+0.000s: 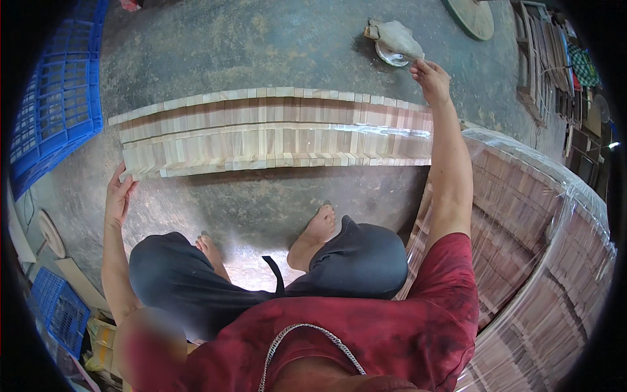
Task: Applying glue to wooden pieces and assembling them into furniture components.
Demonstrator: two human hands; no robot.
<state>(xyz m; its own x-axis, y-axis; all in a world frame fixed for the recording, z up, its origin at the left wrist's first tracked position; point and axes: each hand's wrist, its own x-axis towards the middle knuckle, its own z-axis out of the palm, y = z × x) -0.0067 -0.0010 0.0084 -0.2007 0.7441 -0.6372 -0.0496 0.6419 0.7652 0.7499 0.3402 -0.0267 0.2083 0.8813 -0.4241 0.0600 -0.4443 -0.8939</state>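
A long row of small pale wooden blocks, stacked in layers, stretches across the floor in front of me. My left hand is at its left end, with fingertips at the near corner and thumb and fingers apart. Reaching past the row's right end, my right hand pinches the edge of a crumpled greyish sheet. Whether this sheet is cloth or plastic is unclear. A round white thing shows partly beneath it on the floor. Shiny clear film or tape lies along the right half of the row.
Blue plastic crates stand at the far left, with another blue crate lower down. Film-wrapped stacks of wooden blocks fill the right side. A round disc and leaning wooden boards are at the far right.
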